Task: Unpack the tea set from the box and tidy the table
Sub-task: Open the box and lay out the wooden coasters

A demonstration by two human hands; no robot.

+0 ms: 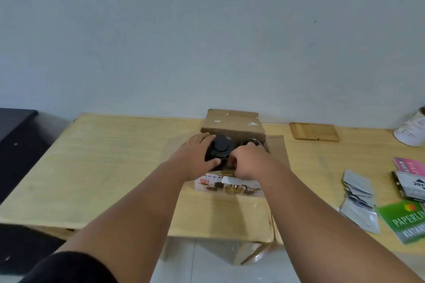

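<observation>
An open cardboard box (232,124) stands on the wooden table (110,158), its near flap folded toward me with a printed tea-set label (227,185) on it. A black teapot (219,150) with a round lid sits at the box's opening. My left hand (195,155) wraps the pot's left side, thumb under its front. My right hand (249,162) grips the pot's right side, fingers curled; what they hold there is hidden. A second dark round piece (251,141) shows in the box behind my right hand.
A flat wooden tray (314,131) lies at the back right. A white object (411,132) sits at the far right edge. Silver sachets (358,195), a green booklet (404,219) and other packets (409,181) are spread on the right. Dark furniture (16,131) stands left of the table.
</observation>
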